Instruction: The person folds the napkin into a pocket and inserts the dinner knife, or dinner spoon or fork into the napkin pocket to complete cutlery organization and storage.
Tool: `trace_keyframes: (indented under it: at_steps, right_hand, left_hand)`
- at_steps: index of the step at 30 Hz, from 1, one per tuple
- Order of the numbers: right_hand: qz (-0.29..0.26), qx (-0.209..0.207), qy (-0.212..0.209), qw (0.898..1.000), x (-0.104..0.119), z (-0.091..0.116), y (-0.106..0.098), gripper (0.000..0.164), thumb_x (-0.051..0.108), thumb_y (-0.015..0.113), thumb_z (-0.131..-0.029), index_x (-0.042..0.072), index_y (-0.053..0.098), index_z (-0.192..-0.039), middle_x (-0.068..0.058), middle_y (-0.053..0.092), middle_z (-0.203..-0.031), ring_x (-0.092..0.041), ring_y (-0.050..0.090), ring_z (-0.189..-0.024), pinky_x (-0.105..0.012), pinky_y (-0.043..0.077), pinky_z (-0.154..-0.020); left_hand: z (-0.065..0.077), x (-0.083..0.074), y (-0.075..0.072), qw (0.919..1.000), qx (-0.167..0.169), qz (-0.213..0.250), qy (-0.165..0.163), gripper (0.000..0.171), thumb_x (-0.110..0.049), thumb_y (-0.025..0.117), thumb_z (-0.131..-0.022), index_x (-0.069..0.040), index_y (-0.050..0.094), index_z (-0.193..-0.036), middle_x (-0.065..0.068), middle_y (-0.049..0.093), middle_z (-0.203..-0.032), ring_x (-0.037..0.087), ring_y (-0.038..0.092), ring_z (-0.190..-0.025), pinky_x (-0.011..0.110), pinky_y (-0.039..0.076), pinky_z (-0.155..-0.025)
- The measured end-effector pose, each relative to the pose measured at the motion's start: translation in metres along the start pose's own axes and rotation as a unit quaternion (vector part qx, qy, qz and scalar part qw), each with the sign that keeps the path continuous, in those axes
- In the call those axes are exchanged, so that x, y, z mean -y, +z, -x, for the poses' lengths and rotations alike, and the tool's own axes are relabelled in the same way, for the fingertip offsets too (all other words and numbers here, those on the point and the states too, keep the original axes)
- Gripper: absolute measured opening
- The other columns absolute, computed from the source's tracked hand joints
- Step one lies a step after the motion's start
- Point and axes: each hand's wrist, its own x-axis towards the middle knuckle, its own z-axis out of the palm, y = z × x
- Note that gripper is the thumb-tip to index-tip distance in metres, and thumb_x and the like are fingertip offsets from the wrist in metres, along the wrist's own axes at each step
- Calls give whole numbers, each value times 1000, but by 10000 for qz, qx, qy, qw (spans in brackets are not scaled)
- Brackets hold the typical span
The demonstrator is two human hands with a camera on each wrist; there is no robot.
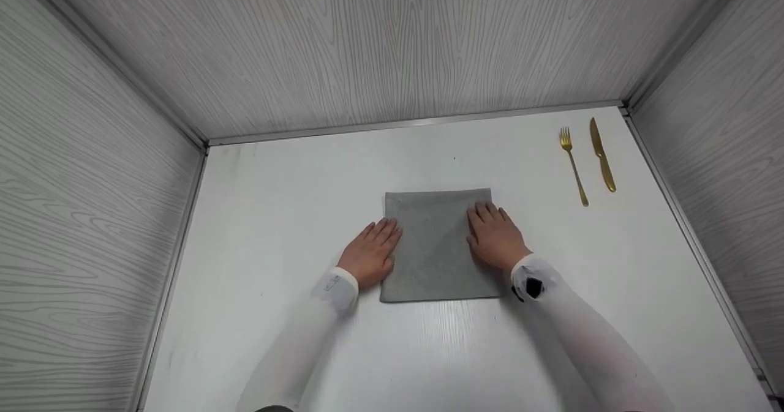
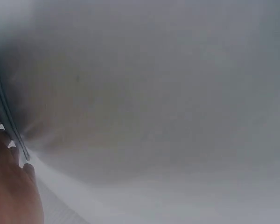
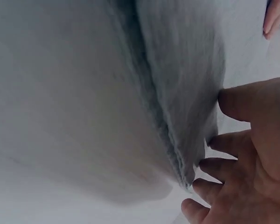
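Note:
A grey cloth [image 1: 435, 247], folded into a near-square with layered edges, lies flat on the white table [image 1: 275, 216]. My left hand [image 1: 370, 253] rests at its left edge, fingertips on the fabric and fingers fairly straight. Over the right edge lies my right hand [image 1: 495, 234], its fingers extended across the upper right part of the cloth. From the right wrist, the right hand [image 3: 242, 172] shows its fingertips and thumb touching the cloth's top [image 3: 186, 60]. Only part of the left hand [image 2: 11, 186] enters the left wrist view, beside the cloth's edge [image 2: 2, 93].
To the far right on the table lie a gold fork [image 1: 573, 164] and a gold knife [image 1: 602, 155], side by side. Wood-grain panels stand along the back [image 1: 392, 51], the left [image 1: 86, 216] and the right [image 1: 716, 93] of the table.

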Motion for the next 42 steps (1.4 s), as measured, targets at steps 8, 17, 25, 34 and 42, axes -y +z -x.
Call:
trace_keyframes:
  at_steps: [8,17,25,34,42]
  right_hand:
    - [-92,-91,-533,9985,6,42,6,62,31,57,-105,-3,40,-154,-24,34,-160,-43,28,-149,-54,25,-121]
    - [-298,-359,-806,9957,1,86,13,66,28,68,-99,-7,45,-150,-26,40,-156,-44,32,-147,-53,31,-119]
    - [-662,-450,-980,9920,-4,110,21,57,25,70,-97,2,54,-147,-17,45,-156,-36,34,-148,-51,36,-116]
    - [-728,-451,-1267,9882,-7,123,22,46,10,64,-95,8,63,-141,-11,52,-152,-32,42,-144,-49,42,-111]
    - [-361,-855,-1486,9845,-5,119,23,44,6,75,-91,4,66,-134,-16,60,-142,-35,52,-136,-50,50,-103]
  left_hand:
    - [42,-7,10,9982,-307,105,503,60,-46,32,-110,-16,29,-163,3,19,-170,21,12,-156,36,11,-125]
    - [66,-12,14,9952,-552,-30,808,56,-45,37,-110,-19,39,-159,2,29,-167,19,20,-155,35,16,-125]
    - [71,-10,13,9889,-893,224,1162,45,-38,49,-108,-17,58,-146,2,48,-156,19,37,-148,35,22,-123]
    - [76,-9,17,9897,-775,513,1086,49,-33,54,-101,-17,57,-147,2,46,-157,18,35,-149,33,25,-122]
    - [71,-7,14,9873,-978,379,1190,39,-25,54,-102,-19,65,-139,1,54,-151,18,44,-143,32,26,-121]
